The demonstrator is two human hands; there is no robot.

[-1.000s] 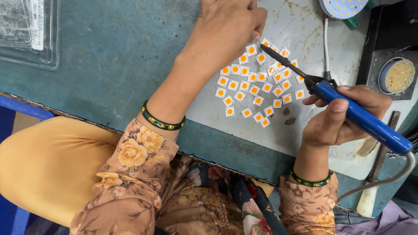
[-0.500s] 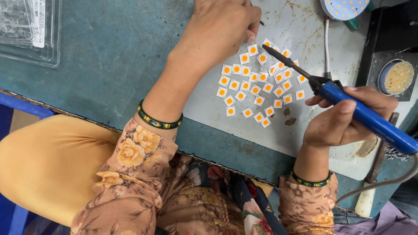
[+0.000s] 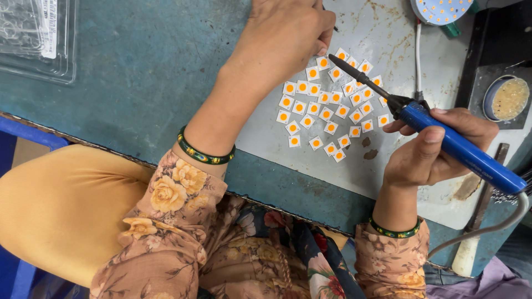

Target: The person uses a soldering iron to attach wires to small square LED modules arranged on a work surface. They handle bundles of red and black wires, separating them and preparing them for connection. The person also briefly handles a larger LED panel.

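Pointing up-left along its diagonal axis, soldering iron [image 3: 443, 138] clamped in right hand [image 3: 438, 152].

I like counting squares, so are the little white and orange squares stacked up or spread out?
Spread out. The little squares lie flat, side by side, on the grey mat; none sits on top of another.

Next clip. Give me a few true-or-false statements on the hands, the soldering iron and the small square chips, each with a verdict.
1. The right hand grips a blue-handled soldering iron. True.
2. The iron's tip points at the round tin. False: it points toward the white square chips and the left hand.
3. The chips lie on a pale grey plate. True.
4. Each chip has a blue centre. False: the centres are orange.
5. Both wrists wear green bangles. True.
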